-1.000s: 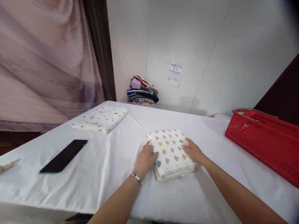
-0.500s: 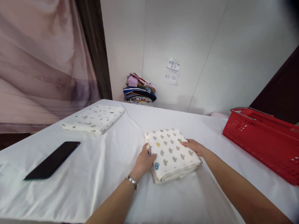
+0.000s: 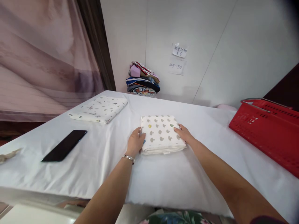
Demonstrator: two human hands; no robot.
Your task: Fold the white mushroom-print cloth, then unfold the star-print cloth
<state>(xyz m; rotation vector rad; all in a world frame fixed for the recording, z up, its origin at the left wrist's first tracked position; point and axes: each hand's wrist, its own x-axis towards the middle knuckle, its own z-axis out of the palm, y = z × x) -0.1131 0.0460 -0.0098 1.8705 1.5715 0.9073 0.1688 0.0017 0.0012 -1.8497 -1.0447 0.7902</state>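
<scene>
A folded white cloth (image 3: 161,133), printed with grey mushroom shapes and a few yellow, green and blue ones, lies on the white-covered table. My left hand (image 3: 136,141) grips its left edge, thumb on top and fingers at the side. At the right edge, my right hand (image 3: 185,133) holds the cloth the same way, with the thumb over its upper face. The layers of the fold show along the near side. What my fingertips do under the edges is hidden.
A second folded white cloth (image 3: 100,109) and a black phone (image 3: 65,145) lie to the left. A red plastic basket (image 3: 268,130) stands at the right. Behind the table is a stack of folded fabrics (image 3: 143,79). Handwritten papers (image 3: 179,51) hang on the wall.
The mushroom-print cloth has turned from a slant to lie nearly square with the table's front edge, both hands still on its sides. The view has tilted down, showing the table's near edge.
</scene>
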